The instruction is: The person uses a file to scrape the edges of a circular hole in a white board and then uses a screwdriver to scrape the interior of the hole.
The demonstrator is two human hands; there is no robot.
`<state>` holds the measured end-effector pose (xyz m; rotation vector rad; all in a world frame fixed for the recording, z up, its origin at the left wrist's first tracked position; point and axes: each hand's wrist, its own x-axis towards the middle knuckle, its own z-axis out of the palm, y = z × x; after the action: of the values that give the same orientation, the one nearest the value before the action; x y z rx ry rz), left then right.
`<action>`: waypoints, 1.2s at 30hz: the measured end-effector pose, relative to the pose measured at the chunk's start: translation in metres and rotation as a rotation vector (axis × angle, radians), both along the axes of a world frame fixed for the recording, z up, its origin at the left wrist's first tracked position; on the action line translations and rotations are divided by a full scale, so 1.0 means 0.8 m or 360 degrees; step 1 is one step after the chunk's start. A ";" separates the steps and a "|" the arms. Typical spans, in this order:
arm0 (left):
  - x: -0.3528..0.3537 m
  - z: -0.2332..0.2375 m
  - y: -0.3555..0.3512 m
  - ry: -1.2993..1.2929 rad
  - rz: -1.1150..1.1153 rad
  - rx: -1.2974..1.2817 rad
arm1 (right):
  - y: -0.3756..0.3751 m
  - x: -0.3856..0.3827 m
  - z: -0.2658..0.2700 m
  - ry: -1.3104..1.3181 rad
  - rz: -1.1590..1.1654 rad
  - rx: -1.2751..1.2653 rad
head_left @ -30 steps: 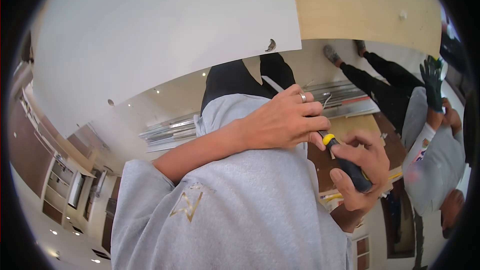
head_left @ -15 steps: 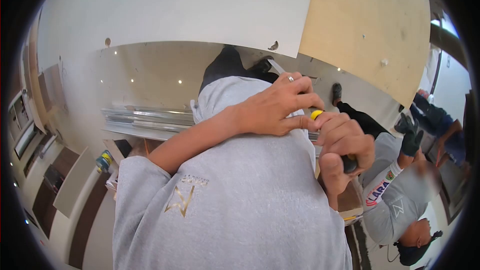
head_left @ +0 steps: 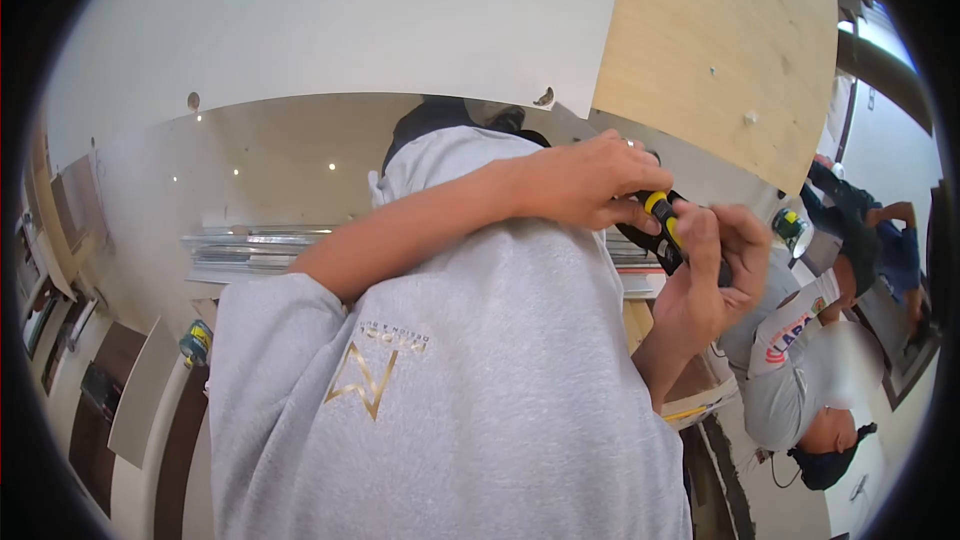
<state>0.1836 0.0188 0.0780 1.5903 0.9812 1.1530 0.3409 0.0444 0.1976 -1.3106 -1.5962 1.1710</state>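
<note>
Here, both hands meet on a screwdriver (head_left: pixel 661 227) with a black handle and a yellow collar, held up just below the corner where a white panel (head_left: pixel 350 20) meets a plywood panel (head_left: pixel 720 50). The left hand (head_left: pixel 590 182) reaches across a grey sweatshirt (head_left: pixel 450 390), its fingers (head_left: pixel 630 208) closed on the tool at the yellow collar. The right hand (head_left: pixel 712 285) has its fingers curled round the black handle. A co-worker (head_left: pixel 790 370) crouches at the right, and metal rails (head_left: pixel 260 245) lie stacked behind.

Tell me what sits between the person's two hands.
Head view: a yellow-and-black screwdriver, gripped by the left hand and the right hand.
</note>
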 end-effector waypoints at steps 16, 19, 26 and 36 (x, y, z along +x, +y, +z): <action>-0.052 -0.031 -0.014 0.0023 -0.0228 0.0103 | -0.005 -0.078 0.054 -0.1689 0.0783 -0.0161; -0.055 -0.040 0.005 -0.0101 -0.0163 0.0124 | 0.021 -0.106 0.062 -0.1797 0.0785 -0.0289; -0.090 -0.046 0.064 -0.0118 -0.0307 -0.0079 | 0.057 -0.129 0.061 -0.1873 0.0814 -0.0089; -0.093 -0.075 0.067 -0.0173 -0.0121 -0.0024 | 0.079 -0.156 0.046 -0.1949 0.0944 0.0132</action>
<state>0.1092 0.0727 0.0177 1.5237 0.8501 1.1641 0.2164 0.1076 0.2345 -1.6623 -3.0133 0.5088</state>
